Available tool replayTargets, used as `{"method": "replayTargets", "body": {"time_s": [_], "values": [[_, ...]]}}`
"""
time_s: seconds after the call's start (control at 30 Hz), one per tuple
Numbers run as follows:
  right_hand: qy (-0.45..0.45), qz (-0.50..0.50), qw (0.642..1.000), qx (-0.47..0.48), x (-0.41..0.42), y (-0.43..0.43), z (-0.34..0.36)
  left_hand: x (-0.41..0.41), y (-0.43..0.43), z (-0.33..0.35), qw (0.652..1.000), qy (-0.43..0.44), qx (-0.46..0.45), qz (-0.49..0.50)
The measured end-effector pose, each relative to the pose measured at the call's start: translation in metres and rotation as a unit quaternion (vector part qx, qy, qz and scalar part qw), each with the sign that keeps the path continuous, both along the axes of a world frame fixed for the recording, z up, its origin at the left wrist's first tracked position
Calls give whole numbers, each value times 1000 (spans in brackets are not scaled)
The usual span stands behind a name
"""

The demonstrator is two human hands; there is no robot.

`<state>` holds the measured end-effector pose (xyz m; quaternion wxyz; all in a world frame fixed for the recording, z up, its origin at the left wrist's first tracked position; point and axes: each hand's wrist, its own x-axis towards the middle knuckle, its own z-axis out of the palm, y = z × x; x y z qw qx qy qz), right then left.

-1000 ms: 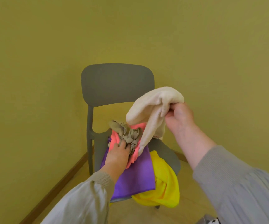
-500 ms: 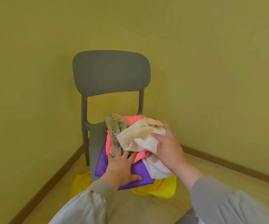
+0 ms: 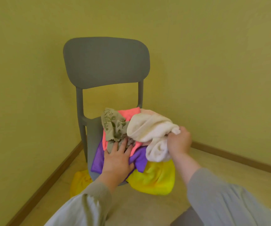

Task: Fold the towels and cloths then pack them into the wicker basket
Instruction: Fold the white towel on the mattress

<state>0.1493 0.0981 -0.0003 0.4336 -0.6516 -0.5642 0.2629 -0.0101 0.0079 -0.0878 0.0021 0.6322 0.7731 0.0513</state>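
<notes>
Light is soft, even and fairly bright, source out of frame. Right side of the wall (image 3: pixel 213 62) reads brighter than the left. Heavy yellow-green cast tints the floor (image 3: pixel 147 207) and sleeves (image 3: pixel 229 201). Shadows are faint, with slight darkening under the chair (image 3: pixel 106 62) seat. Towel (image 3: pixel 149 128) is near clipping, pile detail mostly gone. Yellow cloth (image 3: pixel 154 178) is oversaturated. Whole frame is slightly soft with compression smear, and right hand (image 3: pixel 178 142) edges are blurred. Wide-angle warp bows the baseboard (image 3: pixel 237 157). Sleeves at the bottom edge look stretched and out of focus.

Crumpled cream towel (image 3: pixel 149 128) atop leaf-print cloth (image 3: pixel 113 124), pink cloth (image 3: pixel 129 114), purple cloth (image 3: pixel 97 162) and yellow cloth (image 3: pixel 154 180), unfolded on chair (image 3: pixel 106 62)
</notes>
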Motion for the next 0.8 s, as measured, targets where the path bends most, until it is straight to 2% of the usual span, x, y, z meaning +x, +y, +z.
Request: {"method": "replayTargets", "body": {"time_s": [0.1,0.2,0.23,0.27,0.33,0.4,0.47,0.63,0.7,0.8], "values": [[132,-81,988,6,9,9,25,-1,0,-1,1000,5,11,15],[254,-161,951,69,25,20,46,-3,3,0,1000,-8,7,22],[251,-158,952,76,31,24,45,-4,3,0,1000,-14,15,20],[204,-135,968,54,34,25,43,-5,3,1,999,-18,28,19],[49,-22,998,-41,30,21,17,-7,2,2,999,-21,18,23],[-59,114,981,-145,18,7,-13,-7,1,-1,1000,-23,7,13],[-146,194,950,-197,7,-8,-35,-7,0,-4,1000,-15,7,4],[-321,163,925,-119,6,6,-42,-4,4,-12,1000,-6,29,0],[-295,122,945,-69,8,12,-34,-3,3,-12,1000,-8,28,10],[-77,-42,996,-18,22,14,-11,-2,1,-11,999,-15,26,28]]}}
